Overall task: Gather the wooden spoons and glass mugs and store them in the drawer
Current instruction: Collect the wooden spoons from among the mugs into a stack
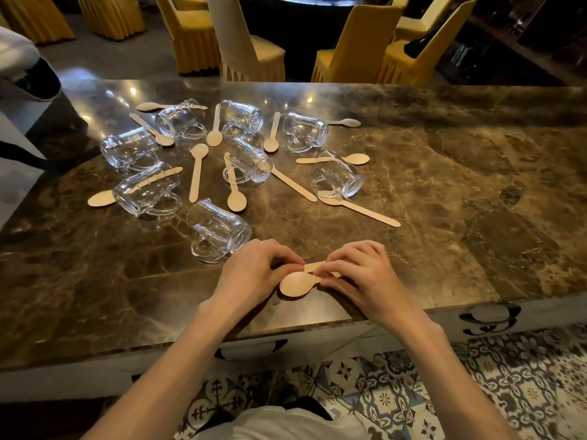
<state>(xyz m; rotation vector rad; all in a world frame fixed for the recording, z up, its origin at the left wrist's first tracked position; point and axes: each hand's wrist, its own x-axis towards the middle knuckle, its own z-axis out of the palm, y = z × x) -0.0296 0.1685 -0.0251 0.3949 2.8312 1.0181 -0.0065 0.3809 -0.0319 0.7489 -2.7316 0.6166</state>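
Several clear glass mugs lie on their sides on the brown marble counter (428, 192), with several flat wooden spoons scattered among them. The nearest mug (219, 228) lies just beyond my left hand. My left hand (254, 271) and my right hand (355, 274) meet near the counter's front edge, both pinching a small stack of wooden spoons (297, 282); its round bowl end points left and the handles are hidden under my right fingers. A long spoon (362, 211) lies to the right of the pile. The drawer fronts (254, 349) below the counter edge are closed.
Yellow-covered chairs (359, 42) stand beyond the far edge of the counter. A dark object with white cloth (31, 87) sits at the counter's left end. Patterned floor tiles (476, 392) lie below. The counter's right half holds nothing.
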